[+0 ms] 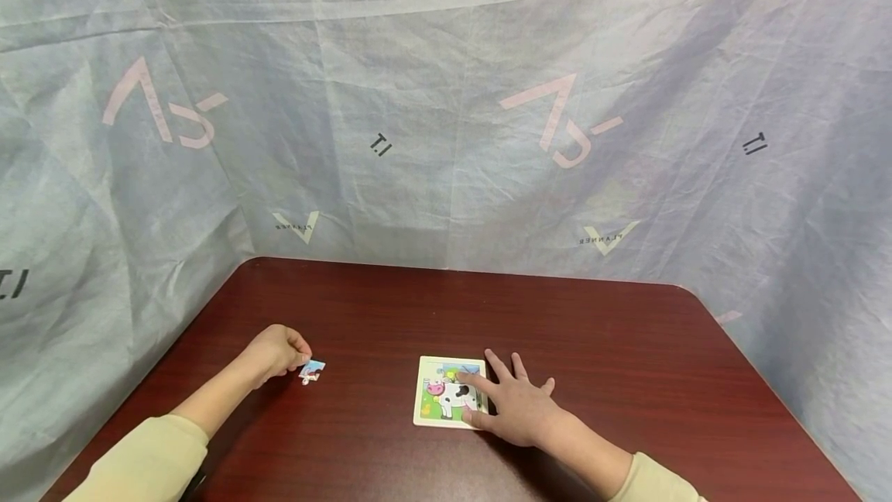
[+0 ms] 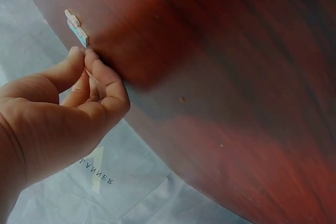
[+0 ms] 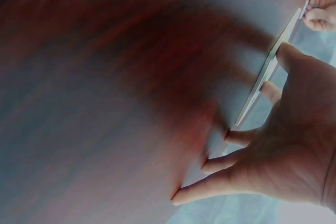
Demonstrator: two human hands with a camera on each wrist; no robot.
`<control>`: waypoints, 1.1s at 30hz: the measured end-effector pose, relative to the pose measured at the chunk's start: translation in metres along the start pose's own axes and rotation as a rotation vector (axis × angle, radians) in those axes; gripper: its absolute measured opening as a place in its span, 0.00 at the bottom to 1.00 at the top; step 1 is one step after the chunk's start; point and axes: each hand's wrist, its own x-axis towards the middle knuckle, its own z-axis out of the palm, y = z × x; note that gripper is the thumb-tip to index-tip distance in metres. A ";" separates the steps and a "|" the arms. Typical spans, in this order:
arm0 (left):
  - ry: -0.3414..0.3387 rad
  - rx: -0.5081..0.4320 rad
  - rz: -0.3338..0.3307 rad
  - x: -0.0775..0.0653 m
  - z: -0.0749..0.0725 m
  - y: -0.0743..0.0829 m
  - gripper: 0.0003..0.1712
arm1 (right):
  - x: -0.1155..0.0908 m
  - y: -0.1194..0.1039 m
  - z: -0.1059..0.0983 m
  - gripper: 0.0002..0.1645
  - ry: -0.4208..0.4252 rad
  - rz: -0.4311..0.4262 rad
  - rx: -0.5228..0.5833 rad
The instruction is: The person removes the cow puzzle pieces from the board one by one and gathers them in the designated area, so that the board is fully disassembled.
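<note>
Thumb and fingertips of my left hand pinch a jigsaw piece by its edge, at the left of the table. The piece is mostly blue with a knob sticking out; in the left wrist view it stands tilted past the fingertips. To its right lies a cow jigsaw puzzle in a pale frame, showing a white cow with black patches and a pink muzzle on green. My right hand is spread over the puzzle's right side, thumb and index finger on it, the other fingers on the tabletop. The hand hides part of the picture.
The dark red-brown wooden table has rounded far corners. Grey printed cloth hangs behind it and along both sides, close to the table's edges.
</note>
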 end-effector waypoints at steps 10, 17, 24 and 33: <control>0.055 0.012 0.031 -0.001 0.008 0.009 0.04 | 0.001 0.000 0.000 0.36 -0.004 -0.007 0.004; 0.037 -0.033 0.095 -0.004 0.033 0.037 0.05 | 0.001 -0.001 0.001 0.37 0.005 -0.014 -0.020; -0.015 -0.059 0.150 -0.010 0.066 0.068 0.06 | -0.001 -0.002 0.002 0.42 0.012 -0.027 -0.022; -0.077 -0.040 0.238 -0.010 0.097 0.098 0.08 | 0.000 -0.003 0.002 0.49 0.019 0.011 -0.033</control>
